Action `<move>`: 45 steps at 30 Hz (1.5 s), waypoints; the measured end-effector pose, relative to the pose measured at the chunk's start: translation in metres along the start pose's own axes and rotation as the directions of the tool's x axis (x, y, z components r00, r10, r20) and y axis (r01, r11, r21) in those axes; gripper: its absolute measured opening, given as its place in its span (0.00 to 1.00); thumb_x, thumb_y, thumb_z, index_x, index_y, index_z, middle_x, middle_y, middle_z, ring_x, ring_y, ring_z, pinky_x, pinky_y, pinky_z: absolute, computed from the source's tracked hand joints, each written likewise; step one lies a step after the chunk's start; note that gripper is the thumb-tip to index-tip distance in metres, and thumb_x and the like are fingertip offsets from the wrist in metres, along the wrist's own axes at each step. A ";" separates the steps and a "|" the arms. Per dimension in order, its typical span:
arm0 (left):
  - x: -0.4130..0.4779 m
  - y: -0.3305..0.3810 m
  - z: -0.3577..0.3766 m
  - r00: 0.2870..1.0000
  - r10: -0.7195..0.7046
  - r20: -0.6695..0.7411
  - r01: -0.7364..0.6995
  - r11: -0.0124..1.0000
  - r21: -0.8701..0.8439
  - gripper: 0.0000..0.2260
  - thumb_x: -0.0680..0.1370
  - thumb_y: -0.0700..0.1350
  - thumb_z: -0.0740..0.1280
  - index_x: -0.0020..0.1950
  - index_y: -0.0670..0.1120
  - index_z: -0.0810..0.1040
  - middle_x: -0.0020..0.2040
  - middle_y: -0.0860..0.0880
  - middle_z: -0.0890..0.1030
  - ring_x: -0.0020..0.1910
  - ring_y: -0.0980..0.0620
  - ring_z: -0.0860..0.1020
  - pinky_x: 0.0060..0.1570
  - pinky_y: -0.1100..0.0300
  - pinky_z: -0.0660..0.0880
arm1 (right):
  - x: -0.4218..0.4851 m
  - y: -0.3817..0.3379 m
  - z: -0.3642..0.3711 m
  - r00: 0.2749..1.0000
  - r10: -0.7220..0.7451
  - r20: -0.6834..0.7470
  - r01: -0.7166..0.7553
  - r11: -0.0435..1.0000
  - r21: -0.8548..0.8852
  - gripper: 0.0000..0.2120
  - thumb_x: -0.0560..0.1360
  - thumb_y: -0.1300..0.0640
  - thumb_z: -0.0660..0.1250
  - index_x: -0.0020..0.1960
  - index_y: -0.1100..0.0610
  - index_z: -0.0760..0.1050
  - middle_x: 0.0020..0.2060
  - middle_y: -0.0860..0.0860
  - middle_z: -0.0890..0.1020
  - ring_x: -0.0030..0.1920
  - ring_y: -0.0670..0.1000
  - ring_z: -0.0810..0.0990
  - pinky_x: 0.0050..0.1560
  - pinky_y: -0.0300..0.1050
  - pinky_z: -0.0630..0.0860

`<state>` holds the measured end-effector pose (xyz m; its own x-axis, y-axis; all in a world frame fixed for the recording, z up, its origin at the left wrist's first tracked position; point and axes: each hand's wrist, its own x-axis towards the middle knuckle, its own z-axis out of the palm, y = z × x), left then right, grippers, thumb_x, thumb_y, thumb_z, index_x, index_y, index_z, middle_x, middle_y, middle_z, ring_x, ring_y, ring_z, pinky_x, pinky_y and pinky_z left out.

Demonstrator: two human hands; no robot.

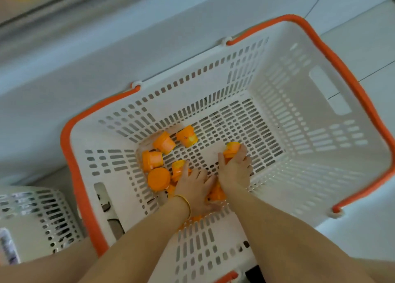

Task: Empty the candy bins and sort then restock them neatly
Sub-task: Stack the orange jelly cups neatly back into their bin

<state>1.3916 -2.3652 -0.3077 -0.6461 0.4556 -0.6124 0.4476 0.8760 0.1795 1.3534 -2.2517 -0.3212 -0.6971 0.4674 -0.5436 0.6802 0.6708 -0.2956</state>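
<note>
A white slotted basket (295,103) with orange handles stands on the floor. On its bottom, at the near left, lie several small orange candy tubs (164,143). Both my hands reach down into the basket. My left hand (193,186), with a gold bangle on the wrist, lies over a cluster of tubs, fingers curled on one orange tub (178,167). My right hand (235,169) grips another orange tub (232,149) between thumb and fingers. More tubs are partly hidden under both hands.
A second white slotted basket (36,216) stands at the left edge, holding dark items. A pale ledge or shelf base (106,53) runs along the far side. Light floor tiles (363,36) show to the right. The right half of the main basket's bottom holds nothing.
</note>
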 end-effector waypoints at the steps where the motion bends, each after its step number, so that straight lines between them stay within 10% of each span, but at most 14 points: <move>1: 0.003 0.002 0.001 1.000 -0.016 -0.005 0.016 1.000 -0.014 0.37 0.71 0.72 0.53 0.73 0.50 0.59 0.63 0.45 0.69 0.64 0.42 0.66 0.70 0.35 0.40 | 0.004 -0.001 -0.002 1.000 -0.026 0.002 0.026 0.999 0.022 0.33 0.78 0.41 0.59 0.75 0.53 0.49 0.67 0.58 0.64 0.66 0.60 0.66 0.61 0.55 0.68; 12: -0.009 -0.013 -0.053 0.971 -0.224 -0.081 0.182 0.918 -0.353 0.21 0.75 0.68 0.55 0.48 0.51 0.68 0.46 0.53 0.70 0.50 0.50 0.72 0.65 0.45 0.58 | 0.026 -0.014 -0.083 0.992 0.023 0.122 -0.080 0.868 0.489 0.36 0.75 0.46 0.67 0.73 0.58 0.51 0.58 0.56 0.71 0.55 0.59 0.75 0.54 0.53 0.72; 16: -0.042 -0.021 -0.114 0.949 -0.303 -0.086 0.171 0.725 -0.667 0.19 0.75 0.65 0.61 0.49 0.49 0.70 0.39 0.55 0.66 0.37 0.56 0.66 0.38 0.60 0.63 | 0.002 -0.034 -0.133 0.989 -0.122 0.086 0.053 0.827 0.560 0.32 0.75 0.48 0.69 0.70 0.59 0.58 0.56 0.54 0.71 0.51 0.54 0.72 0.52 0.50 0.71; 21: -0.105 -0.016 -0.201 0.927 -0.334 -0.168 0.050 0.557 -0.829 0.24 0.74 0.60 0.67 0.63 0.45 0.74 0.57 0.50 0.75 0.53 0.52 0.73 0.49 0.59 0.69 | -0.053 -0.071 -0.193 0.933 -0.360 0.007 0.294 0.772 0.564 0.30 0.73 0.51 0.72 0.69 0.58 0.64 0.57 0.55 0.74 0.51 0.52 0.73 0.50 0.48 0.71; 25: -0.170 -0.011 -0.276 0.894 -0.329 -0.304 -0.054 0.594 -0.802 0.24 0.73 0.59 0.69 0.60 0.42 0.77 0.56 0.44 0.78 0.54 0.46 0.77 0.53 0.50 0.74 | -0.110 -0.106 -0.246 0.846 -0.522 -0.109 0.491 0.683 0.541 0.28 0.70 0.51 0.74 0.66 0.58 0.68 0.55 0.56 0.79 0.54 0.56 0.78 0.55 0.56 0.76; 28: -0.226 -0.020 -0.327 0.837 -0.348 -0.423 -0.119 0.637 -0.761 0.20 0.71 0.61 0.70 0.51 0.46 0.79 0.47 0.50 0.79 0.46 0.53 0.76 0.47 0.61 0.74 | -0.154 -0.129 -0.290 0.763 -0.615 -0.197 0.620 0.613 0.489 0.31 0.70 0.52 0.74 0.67 0.57 0.64 0.54 0.53 0.74 0.51 0.55 0.75 0.49 0.51 0.72; 31: -0.274 -0.044 -0.365 0.743 -0.451 -0.495 -0.095 0.660 -0.745 0.13 0.74 0.56 0.68 0.38 0.47 0.76 0.32 0.53 0.72 0.35 0.56 0.70 0.30 0.68 0.64 | -0.196 -0.155 -0.333 0.633 -0.715 -0.298 0.769 0.535 0.349 0.32 0.67 0.49 0.76 0.64 0.54 0.63 0.54 0.50 0.73 0.52 0.51 0.74 0.50 0.49 0.72; 38: -0.304 -0.109 -0.391 0.650 -0.641 -0.407 0.138 0.626 -0.767 0.22 0.76 0.58 0.65 0.63 0.44 0.76 0.64 0.45 0.74 0.64 0.45 0.70 0.53 0.58 0.67 | -0.240 -0.281 -0.363 0.380 -0.919 -0.108 0.848 0.392 -0.357 0.27 0.71 0.42 0.69 0.61 0.56 0.64 0.43 0.51 0.73 0.46 0.57 0.75 0.40 0.50 0.70; 41: -0.292 -0.123 -0.388 0.639 -0.656 -0.401 0.229 0.661 -0.715 0.16 0.75 0.59 0.66 0.40 0.47 0.74 0.43 0.46 0.73 0.47 0.45 0.72 0.37 0.58 0.67 | -0.231 -0.332 -0.346 0.362 -0.931 -0.040 0.751 0.317 -0.580 0.18 0.74 0.48 0.66 0.57 0.58 0.66 0.40 0.51 0.71 0.51 0.59 0.77 0.41 0.48 0.67; 45: -0.272 -0.132 -0.387 0.648 -0.651 -0.395 0.297 0.694 -0.656 0.20 0.73 0.62 0.66 0.47 0.44 0.76 0.43 0.43 0.78 0.46 0.44 0.77 0.44 0.50 0.73 | -0.213 -0.378 -0.329 0.432 -0.901 0.033 0.590 0.255 -0.766 0.13 0.75 0.54 0.62 0.59 0.56 0.72 0.49 0.53 0.77 0.54 0.57 0.78 0.44 0.48 0.68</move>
<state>1.2692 -2.5439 0.1328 -0.9543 -0.2127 -0.2097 -0.2872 0.8467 0.4480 1.1704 -2.4153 0.1651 -0.9068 -0.4216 0.0058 -0.4115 0.8879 0.2056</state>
